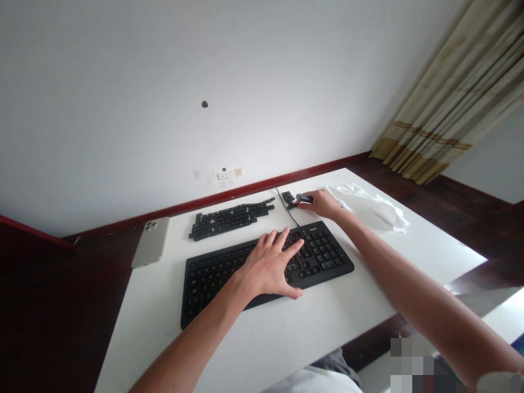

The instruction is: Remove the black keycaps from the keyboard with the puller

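Two bare hands, one white table.

Left hand: palm down on a black keyboard, fingers spread wide, wrist low, forearm angled in from the lower left; holding nothing.

Right hand: arm reaching forward from the lower right, fingers curled in a narrow pinch on a small black object, too small to identify, just beside a small cluster of black keycaps.

Also on the table: a longer strip of loose black keycaps, above the keyboard; a black cable, running between the strip and the cluster; a crumpled white cloth, beyond the right hand; a silver smartphone, face down, left of the keyboard.
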`<act>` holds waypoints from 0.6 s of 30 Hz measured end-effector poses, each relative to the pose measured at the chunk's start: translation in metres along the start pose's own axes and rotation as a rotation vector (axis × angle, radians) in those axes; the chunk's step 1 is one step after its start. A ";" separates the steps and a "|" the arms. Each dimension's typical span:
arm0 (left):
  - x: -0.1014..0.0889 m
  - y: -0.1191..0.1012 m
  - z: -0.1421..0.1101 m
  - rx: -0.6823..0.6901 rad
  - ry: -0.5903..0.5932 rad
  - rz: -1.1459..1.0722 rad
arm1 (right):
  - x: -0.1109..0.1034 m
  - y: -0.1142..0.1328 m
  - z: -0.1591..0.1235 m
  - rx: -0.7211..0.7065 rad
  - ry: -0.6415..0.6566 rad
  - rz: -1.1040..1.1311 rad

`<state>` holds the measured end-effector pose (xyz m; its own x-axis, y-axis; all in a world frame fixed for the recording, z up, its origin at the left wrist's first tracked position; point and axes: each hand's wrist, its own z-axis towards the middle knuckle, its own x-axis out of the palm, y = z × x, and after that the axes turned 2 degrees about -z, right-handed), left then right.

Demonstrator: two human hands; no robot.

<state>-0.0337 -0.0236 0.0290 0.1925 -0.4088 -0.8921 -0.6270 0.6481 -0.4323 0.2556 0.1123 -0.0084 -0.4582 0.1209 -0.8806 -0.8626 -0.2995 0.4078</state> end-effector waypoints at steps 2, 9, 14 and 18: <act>-0.001 0.000 0.000 -0.010 0.008 0.001 | 0.000 0.000 0.000 -0.011 0.005 0.008; -0.003 0.006 -0.002 -0.032 0.027 0.015 | 0.001 -0.001 -0.001 0.008 0.020 0.045; -0.007 0.008 -0.002 -0.038 0.041 0.018 | -0.003 -0.007 -0.002 0.007 -0.066 0.155; -0.007 0.011 -0.002 -0.045 0.039 0.015 | -0.009 -0.011 -0.004 0.108 -0.164 0.084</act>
<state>-0.0440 -0.0148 0.0310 0.1535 -0.4246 -0.8923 -0.6634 0.6250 -0.4115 0.2698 0.1102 -0.0057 -0.5507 0.2553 -0.7947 -0.8338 -0.2130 0.5094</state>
